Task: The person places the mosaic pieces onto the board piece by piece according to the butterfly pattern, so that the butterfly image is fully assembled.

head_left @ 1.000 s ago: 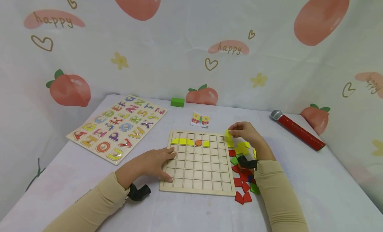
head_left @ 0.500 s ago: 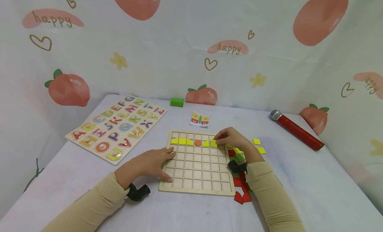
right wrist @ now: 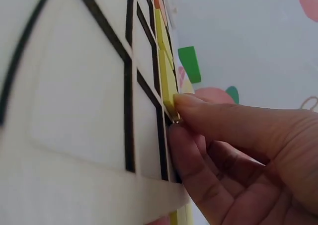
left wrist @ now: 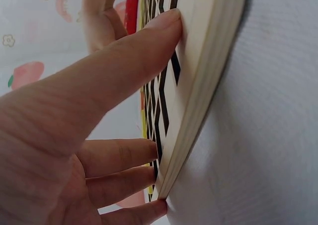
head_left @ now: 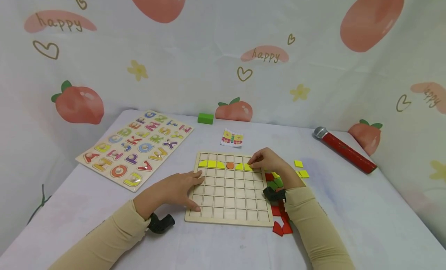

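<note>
A square wooden grid board [head_left: 224, 202] lies on the table. Its second row bears several yellow tiles [head_left: 211, 164] and one orange round tile [head_left: 230, 166]. My left hand [head_left: 175, 188] rests on the board's left edge, fingers spread, thumb on the frame in the left wrist view. My right hand [head_left: 270, 161] is at the right of that row, its thumb and index finger pinching the end of a yellow square tile [right wrist: 168, 83]. This tile lies in line with the others, right beside a yellow curved tile [head_left: 239, 166].
Loose red tiles [head_left: 277, 228], green tiles [head_left: 275, 183] and yellow tiles [head_left: 298, 164] lie right of the board, partly under my right arm. Behind it are a butterfly picture card [head_left: 232, 138] and a green block [head_left: 205, 118]. An alphabet puzzle [head_left: 134, 150] lies left, a red microphone [head_left: 345, 150] right.
My right hand has moved left from the loose tiles onto the board with a yellow square tile, which is now down in the row. The left hand stays in place.
</note>
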`<state>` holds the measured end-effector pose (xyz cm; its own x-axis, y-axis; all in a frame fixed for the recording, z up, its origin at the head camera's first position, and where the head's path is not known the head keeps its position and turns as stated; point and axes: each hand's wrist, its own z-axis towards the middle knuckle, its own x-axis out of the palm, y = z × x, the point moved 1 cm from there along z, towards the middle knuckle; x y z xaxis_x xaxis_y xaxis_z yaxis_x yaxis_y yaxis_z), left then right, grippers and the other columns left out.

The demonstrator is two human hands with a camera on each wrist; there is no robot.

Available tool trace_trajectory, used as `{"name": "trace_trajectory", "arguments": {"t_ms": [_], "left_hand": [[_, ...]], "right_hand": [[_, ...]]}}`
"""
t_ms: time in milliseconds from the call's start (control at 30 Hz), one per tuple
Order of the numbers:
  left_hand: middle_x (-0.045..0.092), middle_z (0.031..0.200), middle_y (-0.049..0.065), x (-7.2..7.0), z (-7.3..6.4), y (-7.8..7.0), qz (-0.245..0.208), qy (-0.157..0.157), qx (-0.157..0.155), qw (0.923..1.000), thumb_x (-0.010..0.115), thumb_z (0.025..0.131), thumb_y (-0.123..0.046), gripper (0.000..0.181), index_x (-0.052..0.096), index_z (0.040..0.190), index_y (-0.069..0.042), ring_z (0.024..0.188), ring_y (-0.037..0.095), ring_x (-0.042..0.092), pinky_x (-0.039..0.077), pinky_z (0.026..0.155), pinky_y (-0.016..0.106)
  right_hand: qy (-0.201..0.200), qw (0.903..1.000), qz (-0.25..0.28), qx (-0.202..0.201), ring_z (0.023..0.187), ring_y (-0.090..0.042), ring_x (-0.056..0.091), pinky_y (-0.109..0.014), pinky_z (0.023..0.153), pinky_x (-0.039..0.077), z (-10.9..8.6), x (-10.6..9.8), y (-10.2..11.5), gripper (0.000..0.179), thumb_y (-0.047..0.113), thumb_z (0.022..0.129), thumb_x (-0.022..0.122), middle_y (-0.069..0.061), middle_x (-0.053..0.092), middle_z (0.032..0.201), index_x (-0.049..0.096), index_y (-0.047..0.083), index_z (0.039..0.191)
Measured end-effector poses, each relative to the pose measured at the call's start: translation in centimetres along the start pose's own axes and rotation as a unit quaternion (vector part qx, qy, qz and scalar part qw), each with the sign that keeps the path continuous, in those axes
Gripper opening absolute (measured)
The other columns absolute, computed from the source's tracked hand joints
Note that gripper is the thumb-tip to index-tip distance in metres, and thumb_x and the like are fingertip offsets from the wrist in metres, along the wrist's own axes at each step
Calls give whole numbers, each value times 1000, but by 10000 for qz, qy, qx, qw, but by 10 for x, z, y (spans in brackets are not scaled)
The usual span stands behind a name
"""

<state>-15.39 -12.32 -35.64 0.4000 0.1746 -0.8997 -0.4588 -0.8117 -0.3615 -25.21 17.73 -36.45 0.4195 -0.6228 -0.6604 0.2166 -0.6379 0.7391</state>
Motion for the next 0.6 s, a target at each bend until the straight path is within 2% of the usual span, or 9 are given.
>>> {"name": "trace_trajectory", "arguments": {"t_ms": [100, 200, 400, 600], "left_hand": [[30, 152, 11, 0, 0, 1, -31, 17, -3, 10000, 77, 70, -48, 86, 43, 140, -9, 140, 29, 29, 30, 112, 49], [30, 152, 11, 0, 0, 1, -45, 14, 13, 10000, 76, 71, -48, 87, 43, 140, -9, 140, 29, 29, 29, 112, 48], [30, 152, 11, 2, 1, 2, -29, -21, 31, 10000, 77, 70, -49, 87, 43, 140, -9, 140, 30, 29, 29, 112, 48], [31, 151, 10, 3, 3, 3, 27, -45, 41, 10000, 77, 69, -50, 88, 44, 139, -9, 140, 30, 29, 29, 112, 49]], "right_hand": [[-36, 9996, -120, 264, 84, -16, 58, -27, 76, 51, 1, -1, -1, 13, 9, 85, 66, -14, 69, 98, 71, 0, 93], [-33, 9990, -145, 414, 92, -20, 60, -33, 84, 52, -2, -7, -3, 19, 13, 86, 66, -13, 69, 103, 70, 1, 101], [-177, 9983, 52, 550, 109, -30, 58, -45, 97, 47, -17, -35, -16, 33, 16, 90, 61, -19, 63, 119, 63, -2, 117], [-539, 9923, 101, 1111, 119, -34, 50, -56, 104, 35, -38, -61, -30, 39, 23, 91, 59, -20, 56, 128, 58, 1, 124]]}}
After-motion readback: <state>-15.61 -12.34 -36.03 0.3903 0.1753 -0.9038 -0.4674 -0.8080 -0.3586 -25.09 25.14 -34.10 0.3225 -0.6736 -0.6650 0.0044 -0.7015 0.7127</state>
